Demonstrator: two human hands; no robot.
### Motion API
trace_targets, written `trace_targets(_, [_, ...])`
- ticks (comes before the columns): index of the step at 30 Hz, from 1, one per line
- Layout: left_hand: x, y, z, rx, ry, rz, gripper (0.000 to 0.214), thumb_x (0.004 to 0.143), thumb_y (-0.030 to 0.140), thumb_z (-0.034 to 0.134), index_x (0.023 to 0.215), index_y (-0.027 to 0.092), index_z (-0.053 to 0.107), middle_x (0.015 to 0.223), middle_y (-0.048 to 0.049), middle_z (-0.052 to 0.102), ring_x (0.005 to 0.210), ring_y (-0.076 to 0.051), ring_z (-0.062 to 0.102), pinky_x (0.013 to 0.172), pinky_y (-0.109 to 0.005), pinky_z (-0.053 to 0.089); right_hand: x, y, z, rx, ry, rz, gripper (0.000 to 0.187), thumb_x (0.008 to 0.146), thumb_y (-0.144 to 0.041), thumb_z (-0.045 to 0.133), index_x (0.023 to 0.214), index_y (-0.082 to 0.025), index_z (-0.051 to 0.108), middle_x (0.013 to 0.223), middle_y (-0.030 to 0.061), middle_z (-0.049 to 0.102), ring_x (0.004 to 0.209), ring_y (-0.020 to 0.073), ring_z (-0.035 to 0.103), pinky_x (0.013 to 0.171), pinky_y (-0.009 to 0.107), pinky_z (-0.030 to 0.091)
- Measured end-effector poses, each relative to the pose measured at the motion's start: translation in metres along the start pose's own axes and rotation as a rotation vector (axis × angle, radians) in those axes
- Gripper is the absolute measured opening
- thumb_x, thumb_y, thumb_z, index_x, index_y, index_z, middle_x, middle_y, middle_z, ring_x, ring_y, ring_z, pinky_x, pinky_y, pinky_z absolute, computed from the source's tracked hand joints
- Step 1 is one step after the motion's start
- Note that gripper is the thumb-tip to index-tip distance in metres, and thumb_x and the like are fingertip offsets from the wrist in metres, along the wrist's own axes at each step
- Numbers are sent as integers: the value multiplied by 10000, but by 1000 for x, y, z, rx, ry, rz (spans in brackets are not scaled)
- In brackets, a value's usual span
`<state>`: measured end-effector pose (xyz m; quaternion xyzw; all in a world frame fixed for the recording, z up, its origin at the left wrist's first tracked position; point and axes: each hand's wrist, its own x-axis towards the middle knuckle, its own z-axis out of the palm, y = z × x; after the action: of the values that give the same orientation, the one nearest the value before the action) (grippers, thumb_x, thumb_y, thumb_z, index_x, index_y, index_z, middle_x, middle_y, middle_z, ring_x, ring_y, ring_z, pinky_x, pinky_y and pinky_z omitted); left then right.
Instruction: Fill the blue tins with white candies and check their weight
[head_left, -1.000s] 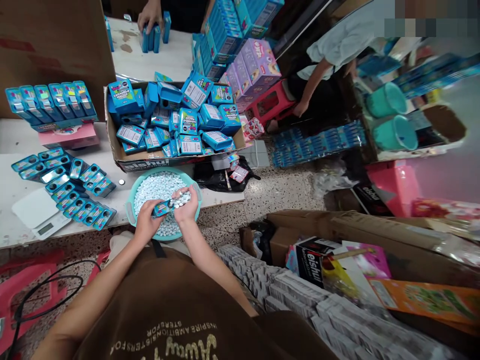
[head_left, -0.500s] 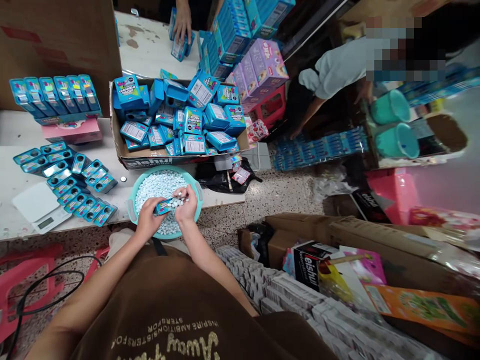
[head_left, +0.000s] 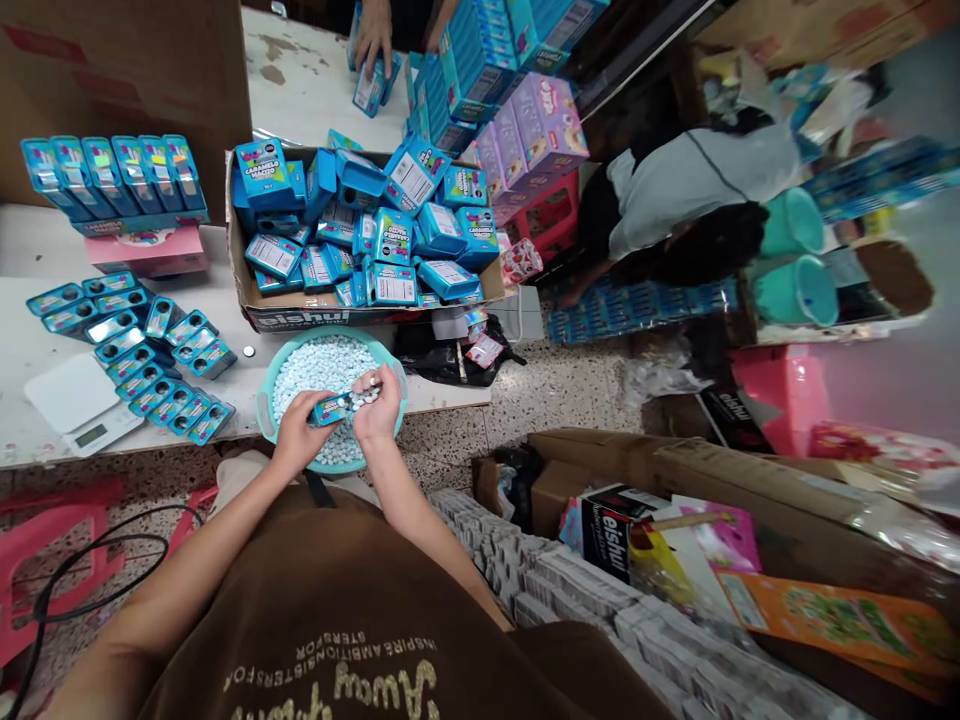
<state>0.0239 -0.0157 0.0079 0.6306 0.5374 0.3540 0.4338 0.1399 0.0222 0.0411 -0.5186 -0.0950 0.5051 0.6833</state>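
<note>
Left hand (head_left: 301, 426) closed around a small blue tin (head_left: 330, 408), right hand (head_left: 377, 408) pinching white mints (head_left: 367, 397) at its end, both right over the teal basin (head_left: 264, 402) (strays would drop back in); the tin's opening looks hidden, hard to tell.

The basin (head_left: 264, 402) is teal and the candies (head_left: 315, 375) pale blue, perhaps faintly speckled. The tin (head_left: 330, 408) is bright blue with a multicoloured label, and the shirt (head_left: 322, 590) is brown with cream lettering.
</note>
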Motion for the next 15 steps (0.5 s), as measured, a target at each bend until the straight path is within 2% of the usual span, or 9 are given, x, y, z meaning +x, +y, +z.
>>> trace_targets(3, [-1,2,-1,21,8,25,345,734,245,645,1075,222,599,1051,-65,623,1013,-209,576,904,-361,454,-3,-2,0,-17,-67,-34,315,788,-379,558,579,-204,401,492,-76,368,446,59,377,465,209,353])
trace_targets(6, [-2,6,0,49,-9,51,355,739,197,617,1091,237,598,1075,-62,618,1039,-209,566,926,-365,442,-7,-3,0,-39,-74,-54,366,810,-397,534,539,-200,386,481,-68,365,459,64,404,498,221,383])
trace_targets(9, [-4,10,2,17,23,12,340,731,224,640,1069,227,605,1045,-58,626,1000,-208,585,895,-353,462,-11,-6,1,-67,-47,-79,394,821,-404,523,519,-202,370,472,-64,362,463,69,416,515,231,396])
trace_targets(12, [-7,10,5,-9,40,30,328,743,239,642,1069,230,607,1053,-54,626,1014,-199,581,906,-343,458,-13,-7,2,-82,-58,-110,404,827,-418,517,518,-204,368,466,-65,362,449,71,416,498,233,385])
trace_targets(15, [-8,5,9,-29,79,10,329,729,274,673,1047,218,609,1028,-50,632,988,-196,591,887,-336,467,-12,-5,2,-110,-73,-85,411,818,-450,523,522,-205,377,460,-65,385,444,73,429,500,236,391])
